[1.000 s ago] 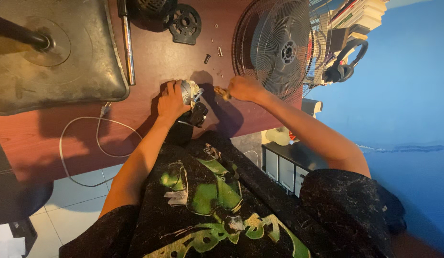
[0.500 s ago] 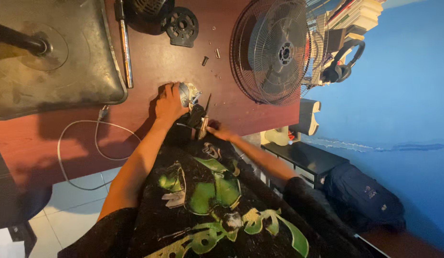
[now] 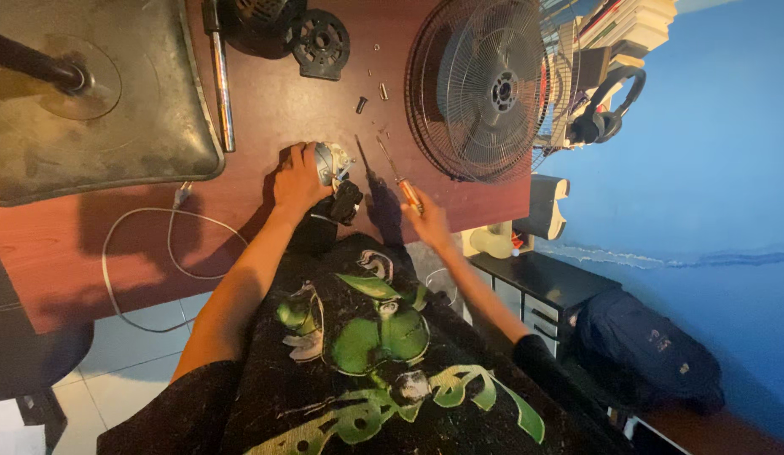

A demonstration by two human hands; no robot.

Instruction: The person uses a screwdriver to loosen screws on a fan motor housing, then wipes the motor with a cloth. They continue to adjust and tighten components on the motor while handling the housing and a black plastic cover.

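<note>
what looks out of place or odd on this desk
Several small dark screws lie scattered loose on the reddish wooden desk near the round wire fan grille, apart from any tray. The left hand grips a small metal motor part; the right hand holds an orange-handled screwdriver.

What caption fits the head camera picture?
Left hand steadies small motor; right hand holds screwdriver on table.

right hand (image 3: 427, 221) has drawn back from the motor (image 3: 329, 162), screwdriver (image 3: 400, 179) now lifted.

blue wall (image 3: 712, 126), pale tiled floor (image 3: 131, 354), reddish wooden desk (image 3: 265, 109), dim light
</note>
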